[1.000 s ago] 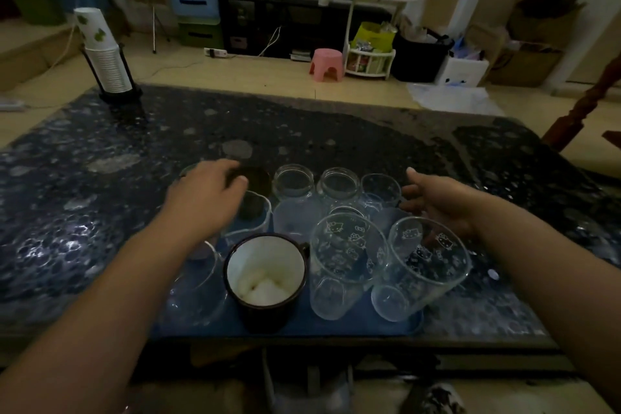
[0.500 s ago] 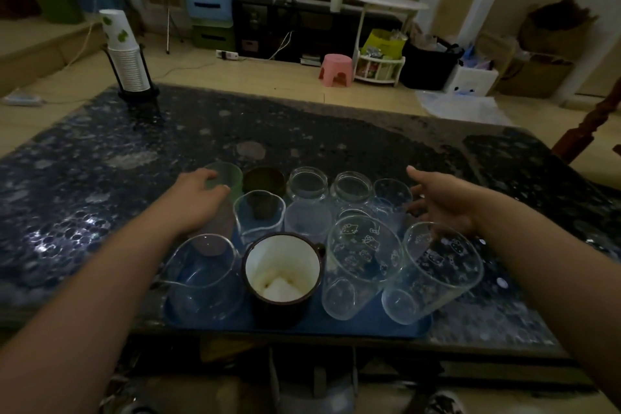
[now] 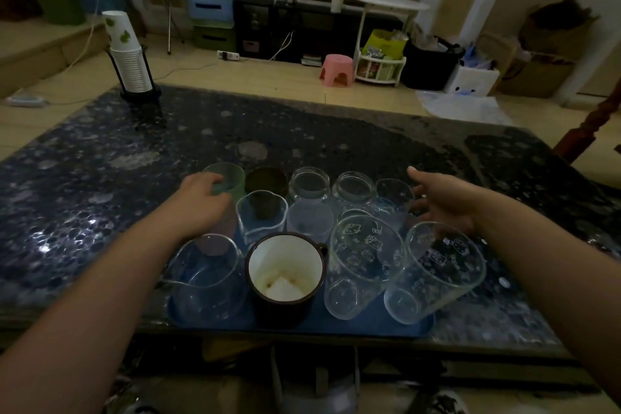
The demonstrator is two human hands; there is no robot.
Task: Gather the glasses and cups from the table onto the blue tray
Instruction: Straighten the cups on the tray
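Observation:
The blue tray (image 3: 373, 326) lies at the near table edge, crowded with several clear glasses and cups. A green cup (image 3: 232, 178) stands at its back left, and my left hand (image 3: 201, 202) rests against that cup's near side, fingers at the rim. Beside the green cup are a dark cup (image 3: 267, 180), two clear jars (image 3: 309, 183) and a small glass (image 3: 393, 193). In front stand a spouted glass (image 3: 262, 215), a glass pitcher (image 3: 208, 279), a white-lined enamel mug (image 3: 285, 270) and two printed tumblers (image 3: 366, 262). My right hand (image 3: 443, 205) hovers open by the tray's right side.
The dark speckled table (image 3: 134, 158) spreads around the tray. A rack of stacked paper cups (image 3: 129, 57) stands at the far left corner. Beyond lie the floor, a pink stool (image 3: 337, 69), shelves and boxes.
My left hand has drawn back from over the dark cup to the green cup's near side, uncovering the back row. The right hand has stayed in place. The camera has tilted slightly.

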